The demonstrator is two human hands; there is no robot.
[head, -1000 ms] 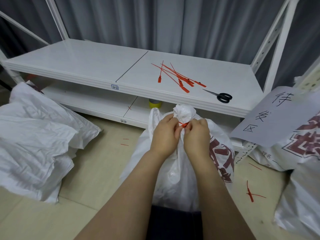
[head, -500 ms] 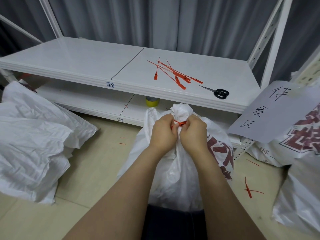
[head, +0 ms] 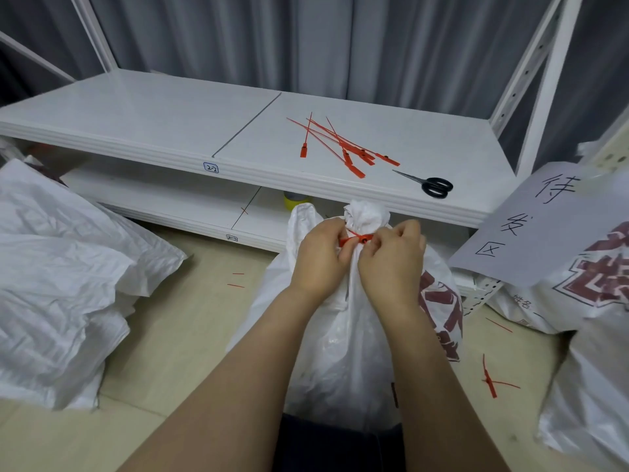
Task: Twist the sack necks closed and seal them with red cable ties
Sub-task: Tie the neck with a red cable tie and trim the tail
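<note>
A white sack (head: 343, 349) with red print stands on the floor in front of me, its neck (head: 367, 216) bunched into a knob at the top. A red cable tie (head: 357, 239) runs round the neck just below the knob. My left hand (head: 320, 260) pinches the tie's left end against the neck. My right hand (head: 391, 264) pinches the tie at its right side. Several loose red cable ties (head: 340, 144) lie on the white shelf (head: 170, 131) behind the sack.
Black scissors (head: 432, 185) lie on the shelf to the right of the ties. Crumpled white sacks (head: 58, 277) are piled at the left, more printed sacks (head: 592, 301) and a paper sign (head: 544, 219) at the right. A used tie (head: 490, 379) lies on the floor.
Both hands stay at the sack neck working the red tie. More of the tie now shows between my fingers, stretched across the neck. The view has shifted slightly.
</note>
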